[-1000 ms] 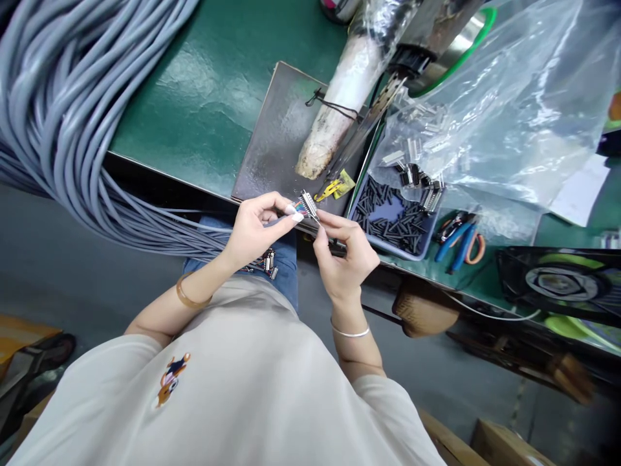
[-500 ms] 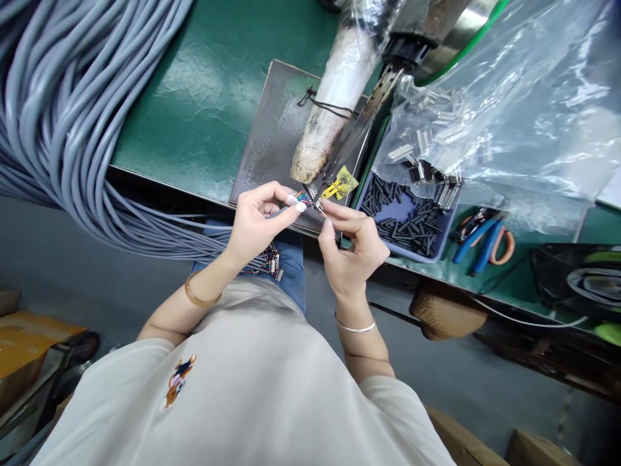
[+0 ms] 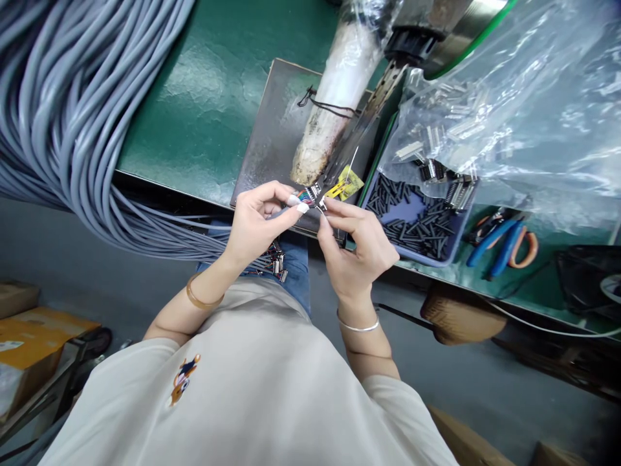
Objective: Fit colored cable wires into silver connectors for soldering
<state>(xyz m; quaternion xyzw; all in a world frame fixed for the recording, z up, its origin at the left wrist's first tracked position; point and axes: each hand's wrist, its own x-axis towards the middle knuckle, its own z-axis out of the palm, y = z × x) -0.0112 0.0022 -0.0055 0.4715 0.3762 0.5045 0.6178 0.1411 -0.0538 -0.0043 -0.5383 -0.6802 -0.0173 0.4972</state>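
Observation:
My left hand point(image 3: 262, 217) pinches the end of a grey cable, whose coloured wires run into a small metal connector point(image 3: 313, 192). My right hand point(image 3: 356, 246) is closed at the connector's right side, thumb and forefinger on something thin and pale that I cannot make out clearly. Just above the connector is the tip of a white wrapped tube point(image 3: 317, 136), tied with black cord. Dark metal rods point(image 3: 361, 120) slant down beside it. A yellow clip-like piece point(image 3: 342, 188) lies right of the connector on the dark metal plate point(image 3: 264, 139).
Bundled grey cables point(image 3: 77, 103) fill the left, their connector ends on my lap. A blue tray point(image 3: 449, 259) holds black tubes under a clear plastic bag point(image 3: 533, 116) with metal connectors. Blue-handled pliers point(image 3: 507, 249) lie right of it. Cardboard boxes stand at lower left.
The view has shifted slightly, so the tray and pliers appear further right. My right hand has drawn back a little from the connector, which shows more plainly. My left hand keeps its grip.

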